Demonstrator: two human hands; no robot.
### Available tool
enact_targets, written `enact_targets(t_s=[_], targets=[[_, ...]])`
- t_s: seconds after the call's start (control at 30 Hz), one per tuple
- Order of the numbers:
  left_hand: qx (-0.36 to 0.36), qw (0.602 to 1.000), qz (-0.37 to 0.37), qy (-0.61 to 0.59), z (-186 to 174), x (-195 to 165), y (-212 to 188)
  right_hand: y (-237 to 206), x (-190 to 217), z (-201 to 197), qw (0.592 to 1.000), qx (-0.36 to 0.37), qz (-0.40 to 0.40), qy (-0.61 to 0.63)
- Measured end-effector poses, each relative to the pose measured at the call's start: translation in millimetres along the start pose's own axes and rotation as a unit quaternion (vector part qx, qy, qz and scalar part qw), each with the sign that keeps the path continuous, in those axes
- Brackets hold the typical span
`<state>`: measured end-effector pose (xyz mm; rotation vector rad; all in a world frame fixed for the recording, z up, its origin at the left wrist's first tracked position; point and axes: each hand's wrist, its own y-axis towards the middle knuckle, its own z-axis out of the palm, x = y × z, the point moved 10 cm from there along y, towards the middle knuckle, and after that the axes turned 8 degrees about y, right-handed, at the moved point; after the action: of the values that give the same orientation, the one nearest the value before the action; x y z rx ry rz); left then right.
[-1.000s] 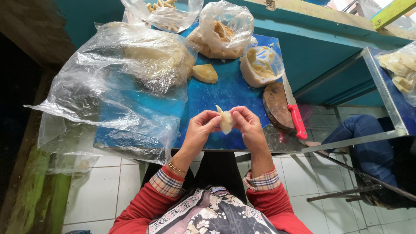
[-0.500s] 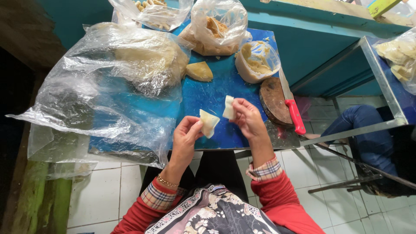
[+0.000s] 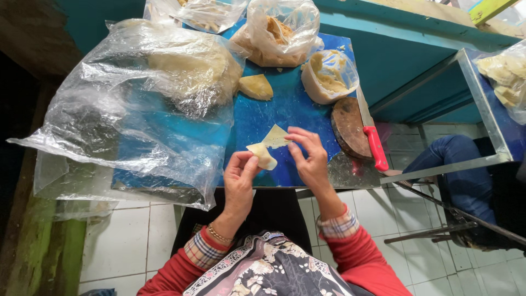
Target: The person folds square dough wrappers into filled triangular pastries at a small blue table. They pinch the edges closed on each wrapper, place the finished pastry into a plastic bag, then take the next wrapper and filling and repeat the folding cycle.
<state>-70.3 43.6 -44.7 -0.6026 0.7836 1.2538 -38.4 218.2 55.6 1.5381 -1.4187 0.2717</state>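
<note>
My left hand (image 3: 239,181) pinches a pale folded dough piece (image 3: 262,155) just above the near part of the blue table (image 3: 257,115). My right hand (image 3: 309,159) holds a thin flat dough sheet (image 3: 276,136) by its corner, right beside the folded piece. Both hands hover over the table's front edge. A folded yellowish dumpling (image 3: 256,87) lies farther back on the blue surface.
A large crumpled clear plastic bag (image 3: 137,104) covers the left of the table. Smaller bags of filling (image 3: 329,74) and fried pieces (image 3: 279,33) stand at the back. A round wooden board (image 3: 350,127) and a red-handled knife (image 3: 376,148) lie right. Another person's leg (image 3: 455,170) is at right.
The two dough pieces, first held together between both hands, have been pulled apart. My left hand has turned its piece; my right now holds the flat sheet lower and spread out.
</note>
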Motion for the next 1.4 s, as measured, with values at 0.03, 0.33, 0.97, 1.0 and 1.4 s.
enact_targets(t_s=[0.03, 0.33, 0.97, 1.0, 1.4], targets=[[0.003, 1.000, 0.008, -0.003, 6.1, 3.7, -0.6, -9.1, -20.8, 7.5, 0.984, 0.019, 0.103, 0.144], [0.088, 0.994, 0.028, 0.055, 31.4, 11.2, -14.7, -55.9, -64.8, 22.3, 0.771, 0.012, 0.280, 0.572], [0.107, 0.759, 0.224, 0.602, 60.9, -45.1, 35.7, 8.1, -51.2, 22.1, 0.988, 0.068, 0.119, 0.076], [0.099, 0.746, 0.241, 0.613, 62.0, -46.0, 35.6, 10.2, -45.5, 22.4, 0.992, 0.059, 0.099, 0.058], [0.046, 0.712, 0.184, 0.676, 50.2, -30.9, 59.4, 27.9, -30.9, 2.3, 0.998, 0.009, 0.049, -0.046]])
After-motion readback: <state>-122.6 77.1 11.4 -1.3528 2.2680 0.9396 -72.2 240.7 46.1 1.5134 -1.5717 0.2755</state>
